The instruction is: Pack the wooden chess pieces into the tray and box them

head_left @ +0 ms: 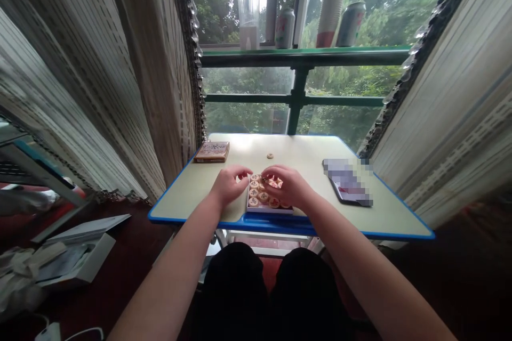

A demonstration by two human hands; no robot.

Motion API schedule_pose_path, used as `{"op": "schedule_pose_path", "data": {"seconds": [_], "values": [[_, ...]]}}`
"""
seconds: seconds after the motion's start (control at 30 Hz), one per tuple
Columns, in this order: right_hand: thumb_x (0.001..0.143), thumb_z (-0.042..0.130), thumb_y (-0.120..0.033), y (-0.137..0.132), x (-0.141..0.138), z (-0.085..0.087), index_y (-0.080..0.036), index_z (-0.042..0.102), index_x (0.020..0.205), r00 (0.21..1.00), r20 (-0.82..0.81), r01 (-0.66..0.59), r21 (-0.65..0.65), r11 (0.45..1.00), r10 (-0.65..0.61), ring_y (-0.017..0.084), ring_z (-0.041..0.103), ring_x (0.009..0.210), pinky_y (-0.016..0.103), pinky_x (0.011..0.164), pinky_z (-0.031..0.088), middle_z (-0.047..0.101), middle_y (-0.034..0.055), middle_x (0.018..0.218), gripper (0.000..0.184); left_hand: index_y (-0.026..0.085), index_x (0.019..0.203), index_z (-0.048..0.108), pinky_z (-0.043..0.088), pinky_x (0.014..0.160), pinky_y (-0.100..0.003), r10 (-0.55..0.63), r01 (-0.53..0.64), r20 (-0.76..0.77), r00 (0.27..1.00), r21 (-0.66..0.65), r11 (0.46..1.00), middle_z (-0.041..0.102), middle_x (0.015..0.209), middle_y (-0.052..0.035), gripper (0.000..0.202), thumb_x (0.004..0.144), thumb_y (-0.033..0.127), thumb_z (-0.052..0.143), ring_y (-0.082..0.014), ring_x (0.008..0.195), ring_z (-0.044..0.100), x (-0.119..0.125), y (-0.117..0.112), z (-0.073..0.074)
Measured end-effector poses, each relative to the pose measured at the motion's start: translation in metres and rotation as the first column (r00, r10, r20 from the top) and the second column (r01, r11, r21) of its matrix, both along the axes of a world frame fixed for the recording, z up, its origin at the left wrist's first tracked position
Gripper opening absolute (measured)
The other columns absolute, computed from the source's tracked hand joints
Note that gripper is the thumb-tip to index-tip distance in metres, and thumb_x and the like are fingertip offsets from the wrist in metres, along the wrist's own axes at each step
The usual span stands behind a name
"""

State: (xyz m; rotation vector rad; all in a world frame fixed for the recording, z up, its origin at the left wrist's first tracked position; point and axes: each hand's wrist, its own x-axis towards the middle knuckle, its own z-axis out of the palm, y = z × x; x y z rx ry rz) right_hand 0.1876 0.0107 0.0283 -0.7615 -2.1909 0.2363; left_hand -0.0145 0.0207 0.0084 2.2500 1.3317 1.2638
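A small white tray [248,208] filled with several round wooden Chinese chess pieces [258,197] sits at the near edge of the table [304,157]. My left hand [229,184] rests at the tray's left side with fingers curled, fingertips touching the top left pieces. Over the tray's right half lies my right hand [288,184], fingers bent and pinched on pieces near the top. One loose wooden piece [270,156] lies alone further back on the table.
A brown wooden box lid [212,152] lies at the table's back left. A dark flat object [349,184], blurred out, sits to the right. Cans [285,27] and cup stacks stand on the window ledge. Curtains hang on both sides; clutter covers the floor at left.
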Motion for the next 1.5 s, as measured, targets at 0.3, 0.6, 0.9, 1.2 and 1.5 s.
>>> {"op": "schedule_pose_path", "data": {"seconds": [0.3,0.6,0.9,1.2,1.5], "values": [[0.08,0.06,-0.021,-0.002,-0.002,0.002,-0.019,0.059,0.089,0.991,-0.103,-0.078,0.071,0.994,0.086,0.013,0.06,0.074,0.025,0.068,0.051,0.064,0.0051,0.085,0.009,0.014,0.083,0.073,0.049,0.066,-0.026,-0.209,0.25,0.209,0.955,-0.195,0.949,0.073,0.08,-0.0073,0.026,0.078,0.038,0.062,-0.0175,0.074,0.064,0.006,-0.015,0.014],[0.084,0.056,-0.022,0.001,-0.003,0.0,-0.018,0.06,0.087,0.979,-0.135,-0.135,0.114,0.984,0.15,0.015,0.062,0.082,0.028,0.073,0.053,0.063,0.0082,0.092,0.006,0.013,0.069,0.07,0.045,0.057,-0.022,-0.151,0.222,0.303,0.941,-0.215,0.951,0.068,0.063,-0.0037,0.033,0.08,0.042,0.058,-0.0122,0.058,0.059,0.008,-0.015,0.014],[0.081,0.06,-0.028,-0.002,0.0,0.002,-0.02,0.06,0.097,0.992,-0.126,0.014,0.118,0.993,0.001,0.015,0.061,0.079,0.029,0.073,0.053,0.063,0.0072,0.096,0.017,0.013,0.072,0.069,0.046,0.061,-0.023,-0.07,0.146,0.351,0.934,-0.195,0.97,0.068,0.064,-0.0037,0.033,0.077,0.044,0.06,-0.0132,0.062,0.059,0.011,-0.01,0.011],[0.082,0.06,-0.031,0.0,-0.005,-0.004,-0.02,0.061,0.089,0.991,-0.013,0.131,0.177,0.975,-0.131,0.018,0.059,0.08,0.03,0.072,0.048,0.064,0.0064,0.087,0.013,0.013,0.068,0.067,0.044,0.058,-0.024,-0.106,0.243,0.412,0.905,-0.296,0.924,0.065,0.061,-0.003,0.033,0.075,0.046,0.062,-0.0118,0.058,0.055,0.01,-0.005,0.006],[0.084,0.056,-0.029,0.002,-0.006,-0.005,-0.02,0.059,0.085,0.988,0.066,0.118,0.243,0.963,-0.138,0.019,0.057,0.081,0.03,0.072,0.046,0.065,0.0062,0.088,0.009,0.013,0.067,0.067,0.039,0.053,-0.022,-0.102,0.247,0.418,0.903,-0.308,0.919,0.063,0.059,-0.0017,0.031,0.074,0.042,0.062,-0.0094,0.053,0.05,0.013,-0.006,0.007]]}}
